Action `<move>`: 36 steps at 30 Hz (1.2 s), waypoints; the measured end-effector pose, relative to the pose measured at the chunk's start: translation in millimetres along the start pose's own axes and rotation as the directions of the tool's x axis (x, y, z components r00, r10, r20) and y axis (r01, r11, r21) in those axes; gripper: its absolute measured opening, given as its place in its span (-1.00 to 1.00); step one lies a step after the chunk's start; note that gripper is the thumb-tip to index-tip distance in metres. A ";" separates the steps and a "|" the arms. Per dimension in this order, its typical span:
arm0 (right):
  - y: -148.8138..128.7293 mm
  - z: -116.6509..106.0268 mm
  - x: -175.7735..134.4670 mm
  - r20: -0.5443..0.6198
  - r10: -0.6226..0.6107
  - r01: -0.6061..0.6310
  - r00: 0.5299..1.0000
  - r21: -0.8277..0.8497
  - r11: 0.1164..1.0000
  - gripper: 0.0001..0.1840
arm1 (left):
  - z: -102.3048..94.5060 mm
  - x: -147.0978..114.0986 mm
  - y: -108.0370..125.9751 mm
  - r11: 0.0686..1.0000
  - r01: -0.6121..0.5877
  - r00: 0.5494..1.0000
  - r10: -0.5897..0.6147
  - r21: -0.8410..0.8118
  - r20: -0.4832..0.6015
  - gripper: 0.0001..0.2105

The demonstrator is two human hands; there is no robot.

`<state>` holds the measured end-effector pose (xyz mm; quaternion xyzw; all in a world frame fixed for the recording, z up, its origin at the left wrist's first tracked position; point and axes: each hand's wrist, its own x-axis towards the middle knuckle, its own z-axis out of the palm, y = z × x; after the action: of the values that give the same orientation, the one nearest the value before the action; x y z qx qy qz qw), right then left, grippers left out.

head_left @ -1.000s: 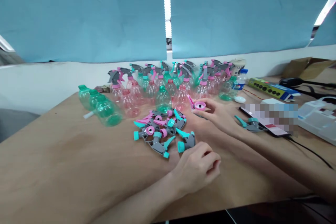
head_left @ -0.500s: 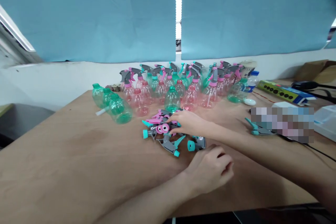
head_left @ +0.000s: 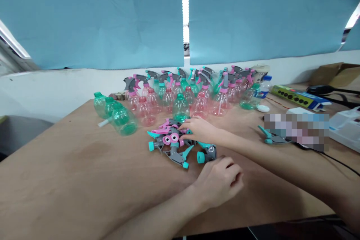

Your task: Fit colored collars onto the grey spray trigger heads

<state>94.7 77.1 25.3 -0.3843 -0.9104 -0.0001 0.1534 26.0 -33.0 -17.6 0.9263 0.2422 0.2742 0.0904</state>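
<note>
My right hand (head_left: 199,131) reaches from the right over a loose pile of trigger spray heads (head_left: 174,153), grey with pink or turquoise parts. Its thumb and fingers close around one of the pink-and-grey heads, partly hidden by the hand. Nearer to me, my left hand (head_left: 221,182) rests low over the table with its fingers curled in; nothing shows in them. Just beyond its knuckles lies a single turquoise-and-grey spray head (head_left: 208,153). Behind the pile stand an uncapped green bottle (head_left: 180,109) and an uncapped pink bottle (head_left: 200,107).
Several pink and green bottles with spray heads (head_left: 221,101) stand toward the wall. Green bottles (head_left: 123,120) are grouped at left, one lying down. At right are another spray head (head_left: 274,138), a white cap (head_left: 263,108), a water bottle (head_left: 264,88) and a yellow-green box (head_left: 298,97).
The view has turned slightly to the right, so things sit further left. My right hand stays at the pile, where heads have shifted slightly. My left hand keeps its curled pose.
</note>
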 end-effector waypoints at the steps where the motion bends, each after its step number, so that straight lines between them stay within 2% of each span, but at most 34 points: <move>1: 0.4 0.3 -1.5 -0.002 -0.001 0.001 1.000 0.003 1.000 -0.65 | 0.3 -0.1 0.1 1.000 -0.005 1.000 0.005 -0.001 0.006 -0.92; 7: 0.0 3.7 -3.3 -0.009 0.018 -0.018 1.000 -0.014 1.000 -0.85 | 1.1 0.3 0.2 1.000 -0.001 1.000 0.001 0.006 -0.015 -0.93; 11: -2.1 9.2 -1.2 -0.018 0.024 -0.025 1.000 -0.029 0.999 -0.80 | 0.8 0.4 0.1 1.000 0.002 1.000 -0.002 0.006 -0.016 -0.91; 16: -7.1 17.2 0.5 -0.041 0.042 -0.043 0.998 -0.023 0.999 -0.85 | 1.4 0.2 -0.3 1.000 0.000 1.000 0.000 0.001 -0.015 -0.91; 21: -12.3 15.2 8.8 -0.072 0.039 -0.037 0.997 0.035 0.999 -0.71 | 3.2 -0.2 -1.3 1.000 -0.012 1.000 0.011 -0.015 -0.021 -0.91; 25: -20.8 11.9 17.4 -0.074 -0.025 0.032 0.997 0.091 0.995 -0.38 | 3.7 -0.5 -1.3 1.000 -0.013 1.000 0.013 -0.021 -0.021 -0.91; 28: -30.5 13.1 21.7 -0.079 -0.073 0.082 0.994 0.119 0.989 -0.29 | 3.8 -0.9 -0.7 1.000 -0.015 1.000 0.015 -0.025 -0.021 -0.89; 34: -45.4 17.7 27.3 -0.031 -0.167 0.169 0.986 0.184 0.968 -0.48 | 6.4 -2.0 -0.6 0.999 -0.023 0.999 0.022 -0.023 -0.031 -0.89; 36: -47.5 16.8 28.1 -0.057 -0.181 0.190 0.982 0.228 0.955 -0.54 | 7.1 -2.3 -0.5 0.999 -0.028 0.999 0.027 -0.020 -0.029 -0.88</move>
<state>38.3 65.2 22.7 -0.2764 -0.9333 0.0854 0.2129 28.0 -33.9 -24.8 0.9246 0.2279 0.2909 0.0924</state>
